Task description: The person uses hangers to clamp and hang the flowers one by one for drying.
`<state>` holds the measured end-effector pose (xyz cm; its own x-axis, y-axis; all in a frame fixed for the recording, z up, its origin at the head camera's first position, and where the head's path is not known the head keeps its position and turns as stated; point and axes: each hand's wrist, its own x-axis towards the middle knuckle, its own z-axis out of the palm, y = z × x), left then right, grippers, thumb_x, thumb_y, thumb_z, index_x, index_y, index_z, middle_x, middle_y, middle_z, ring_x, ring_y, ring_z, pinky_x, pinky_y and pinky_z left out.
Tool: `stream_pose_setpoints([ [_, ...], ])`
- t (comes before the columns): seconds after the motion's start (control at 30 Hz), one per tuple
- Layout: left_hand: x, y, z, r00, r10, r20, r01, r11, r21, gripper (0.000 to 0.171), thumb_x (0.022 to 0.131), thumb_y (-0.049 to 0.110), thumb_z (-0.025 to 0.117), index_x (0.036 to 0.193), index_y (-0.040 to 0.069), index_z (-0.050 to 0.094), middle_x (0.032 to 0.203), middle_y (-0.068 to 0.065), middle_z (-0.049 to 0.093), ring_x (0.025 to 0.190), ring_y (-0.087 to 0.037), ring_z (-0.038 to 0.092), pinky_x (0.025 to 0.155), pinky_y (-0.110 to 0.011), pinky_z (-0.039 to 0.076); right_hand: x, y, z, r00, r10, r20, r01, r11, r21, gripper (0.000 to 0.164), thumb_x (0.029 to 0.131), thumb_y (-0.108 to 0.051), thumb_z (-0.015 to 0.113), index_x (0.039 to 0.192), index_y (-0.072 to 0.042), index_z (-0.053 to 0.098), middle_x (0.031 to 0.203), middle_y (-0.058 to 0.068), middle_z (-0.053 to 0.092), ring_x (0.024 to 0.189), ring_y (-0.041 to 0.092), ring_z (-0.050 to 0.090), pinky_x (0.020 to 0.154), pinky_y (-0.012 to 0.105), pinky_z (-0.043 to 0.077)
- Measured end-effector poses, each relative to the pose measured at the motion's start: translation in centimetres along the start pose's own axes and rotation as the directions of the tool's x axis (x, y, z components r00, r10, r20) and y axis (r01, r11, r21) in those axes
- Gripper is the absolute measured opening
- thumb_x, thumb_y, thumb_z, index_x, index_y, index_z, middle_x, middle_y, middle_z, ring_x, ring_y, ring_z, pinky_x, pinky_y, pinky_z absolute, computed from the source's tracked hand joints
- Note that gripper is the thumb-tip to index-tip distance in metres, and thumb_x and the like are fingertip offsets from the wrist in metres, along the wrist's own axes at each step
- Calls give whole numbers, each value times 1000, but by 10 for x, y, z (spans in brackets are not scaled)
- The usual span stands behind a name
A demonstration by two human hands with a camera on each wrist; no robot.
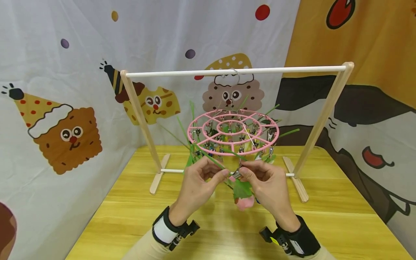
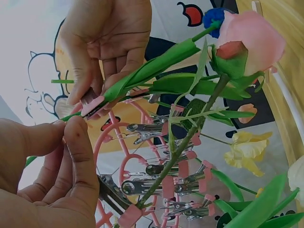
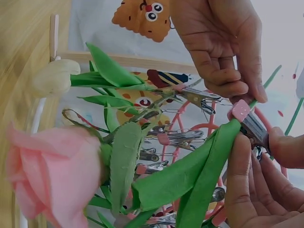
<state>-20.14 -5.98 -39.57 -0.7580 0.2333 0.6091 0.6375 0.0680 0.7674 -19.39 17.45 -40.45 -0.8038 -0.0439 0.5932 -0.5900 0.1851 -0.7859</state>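
Observation:
My left hand [image 1: 198, 184] pinches the thin green stem [image 2: 71, 116] of an artificial flower between thumb and index finger. The right hand [image 1: 268, 186] grips a metal clip [image 3: 254, 127] with pink tips, which sits around that stem just above long green leaves [image 3: 178, 173]. In the left wrist view the stem leads to a blue bloom [image 2: 214, 21], partly behind a pink rose [image 2: 251, 42]. Another pink-tipped clip [image 2: 116, 199] holds the rose's stem, so the rose hangs head down. Above both hands hangs a round pink clip hanger [image 1: 232, 153].
A wooden rack [image 1: 328, 108] with a white top bar [image 1: 182, 73] carries the hanger over the wooden table [image 1: 123, 216]. Several other clips hold flowers, among them a yellow bloom [image 2: 249, 149] and a white tulip [image 3: 54, 78]. A cartoon-print cloth [image 1: 146, 36] hangs behind.

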Motion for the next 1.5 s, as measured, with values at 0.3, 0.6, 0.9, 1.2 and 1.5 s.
stream_pose_setpoints([
  [0.3, -1, 0, -3, 999, 28, 19, -28, 1000, 6, 13, 108, 4, 83, 119, 5, 76, 108, -14, 87, 93, -18, 87, 79, -37, 75, -1, -4, 0, 999, 52, 13, -52, 998, 18, 20, 107, 0, 83, 127, 4, 84, 106, 0, 87, 83, 18, 84, 78, 29, 73],
  [0.6, -5, -1, -8, 999, 32, 40, -35, 997, 67, 13, 109, 7, 83, 120, 6, 76, 110, -12, 87, 94, -18, 86, 82, -34, 74, 0, -3, -1, 996, 90, 2, -90, 996, 9, 25, 104, -2, 87, 128, 1, 83, 107, 6, 86, 92, 9, 84, 84, 25, 72],
  [0.9, -10, -5, -14, 997, 39, 65, -46, 993, 110, 12, 111, 12, 83, 121, 12, 78, 110, -5, 86, 94, -18, 85, 82, -33, 73, -2, 1, -6, 995, 99, -8, -99, 995, 3, 23, 106, -3, 85, 129, -3, 84, 109, -5, 85, 98, 7, 85, 87, 23, 72],
  [1.2, -15, -12, -25, 996, 68, 53, -77, 979, 191, 10, 110, 12, 83, 120, 12, 81, 108, -3, 87, 88, -11, 82, 80, -30, 72, -1, 6, -12, 995, 93, -40, -94, 995, -44, 21, 106, -2, 85, 127, -3, 85, 110, -11, 86, 99, 2, 83, 90, 20, 70],
  [1.5, -24, -20, -40, 997, 63, 47, -73, 963, 258, 11, 109, 11, 85, 120, 11, 81, 109, -1, 88, 89, -9, 81, 79, -29, 71, -2, 9, -18, 990, 130, -59, -134, 988, -74, 23, 107, -8, 86, 130, -5, 85, 112, -15, 86, 100, 2, 83, 94, 17, 68],
])
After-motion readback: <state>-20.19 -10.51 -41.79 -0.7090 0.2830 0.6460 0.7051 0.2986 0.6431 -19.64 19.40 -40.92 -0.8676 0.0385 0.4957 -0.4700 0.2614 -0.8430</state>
